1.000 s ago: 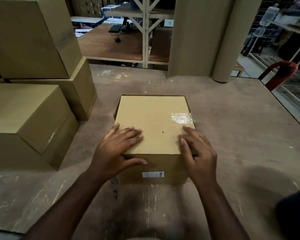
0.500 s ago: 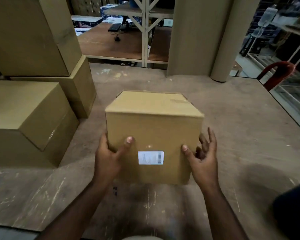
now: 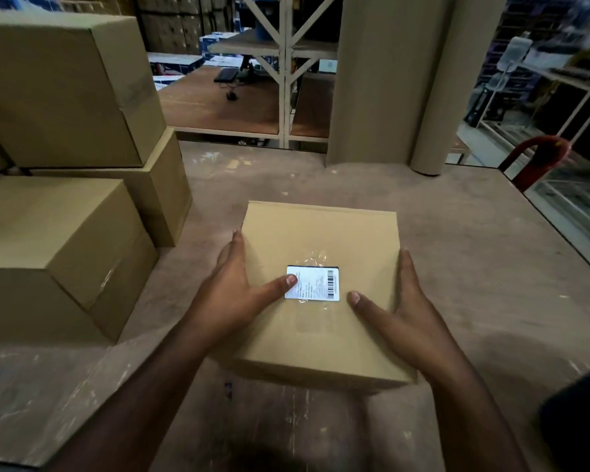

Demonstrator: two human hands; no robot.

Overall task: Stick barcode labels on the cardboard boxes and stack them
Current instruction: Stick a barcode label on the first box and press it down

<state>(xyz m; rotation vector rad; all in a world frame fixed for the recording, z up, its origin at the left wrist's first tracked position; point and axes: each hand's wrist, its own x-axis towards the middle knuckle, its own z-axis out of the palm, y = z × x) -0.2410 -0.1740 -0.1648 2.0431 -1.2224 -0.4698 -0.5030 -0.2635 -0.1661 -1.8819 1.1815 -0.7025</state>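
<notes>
Small cardboard box [image 3: 321, 294] at centre of the worn table [image 3: 474, 284], held between both hands, labelled face turned up toward the camera. White barcode label [image 3: 312, 283] sits mid-face, under a glossy patch of clear tape. Left hand [image 3: 229, 294] flat against the box's left side, fingers straight and together, thumb laid across the face with its tip on the label's left edge. Right hand [image 3: 402, 311] mirrors it on the right side, fingers straight, thumb resting just below and right of the label. Whether the box's lower edge touches the table, cannot tell. Stack of larger boxes [image 3: 65, 185] stands at the left, well apart. Brown paper rolls [image 3: 389, 80] upright at the far edge; red chair [image 3: 539, 158] beyond the right corner.
</notes>
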